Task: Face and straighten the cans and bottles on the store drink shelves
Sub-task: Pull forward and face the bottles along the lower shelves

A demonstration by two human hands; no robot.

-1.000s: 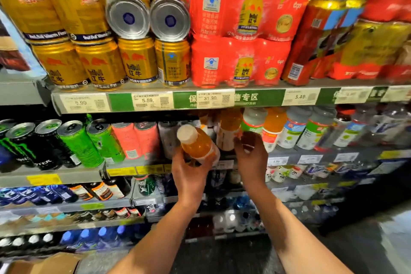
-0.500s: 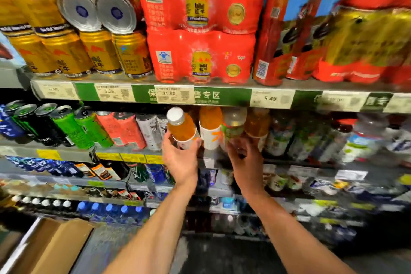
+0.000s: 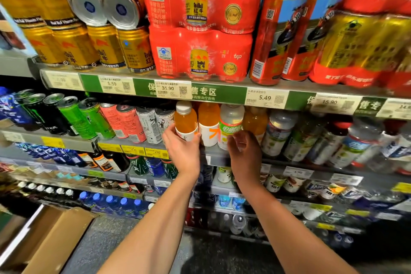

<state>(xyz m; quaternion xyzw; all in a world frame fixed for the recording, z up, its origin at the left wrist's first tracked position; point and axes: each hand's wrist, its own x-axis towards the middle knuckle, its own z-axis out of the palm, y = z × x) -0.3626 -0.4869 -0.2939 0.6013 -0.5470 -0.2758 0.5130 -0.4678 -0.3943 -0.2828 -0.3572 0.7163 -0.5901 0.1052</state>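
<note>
My left hand (image 3: 182, 151) grips the lower part of an orange drink bottle (image 3: 185, 120) with a white cap, standing upright at the front of the second shelf (image 3: 211, 155). Right beside it stand another orange bottle (image 3: 208, 124) and a pale bottle with a green label (image 3: 230, 124). My right hand (image 3: 244, 153) hovers just below the green-label bottle with its fingers curled and apart, holding nothing. A further orange bottle (image 3: 255, 121) stands behind that hand.
Tall green, black and pink cans (image 3: 89, 118) fill the same shelf to the left, clear bottles (image 3: 311, 138) to the right. Gold cans (image 3: 104, 46) and red multipacks (image 3: 200, 51) sit on the shelf above. Lower shelves hold small bottles. A cardboard box (image 3: 51, 240) lies on the floor, bottom left.
My left hand has carried the orange bottle from tilted in front of the shelf to upright in the row. My right hand has let go of the neighbouring bottle and dropped slightly.
</note>
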